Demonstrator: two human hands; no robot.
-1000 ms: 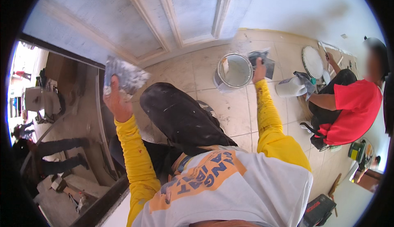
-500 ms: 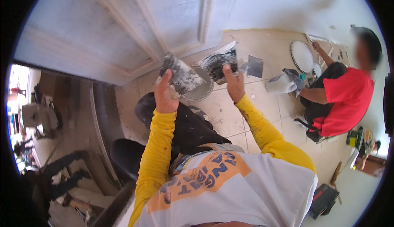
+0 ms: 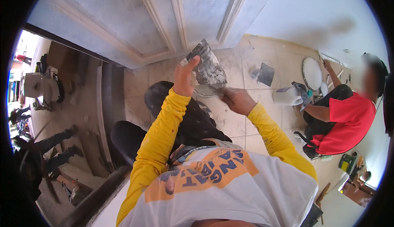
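My left hand point(image 3: 185, 78) grips a flat plate point(image 3: 209, 69) smeared with grey and white putty, thumb on top, held up in front of the door. Closed at the lower right of that plate, my right hand point(image 3: 240, 100) holds a second putty-smeared blade, a flat scraper point(image 3: 219, 89) seen nearly edge-on. Its tip is close to the plate's lower edge; I cannot tell whether the two touch. Below them a round bucket of grey putty point(image 3: 204, 92) shows partly, mostly hidden by the plate and my knee.
A white panelled door point(image 3: 115, 22) stands ahead. On the tiled floor lie a dark square sheet point(image 3: 266, 74), a white jug point(image 3: 287, 96) and a round white lid-like disc point(image 3: 312, 73). A person in a red shirt point(image 3: 349, 122) crouches at right. Dark doorway edging point(image 3: 111, 104) runs at left.
My right hand has come down and turned its scraper edge-on, towards the left hand's plate. My left hand has risen slightly and moved right. The view has shifted.
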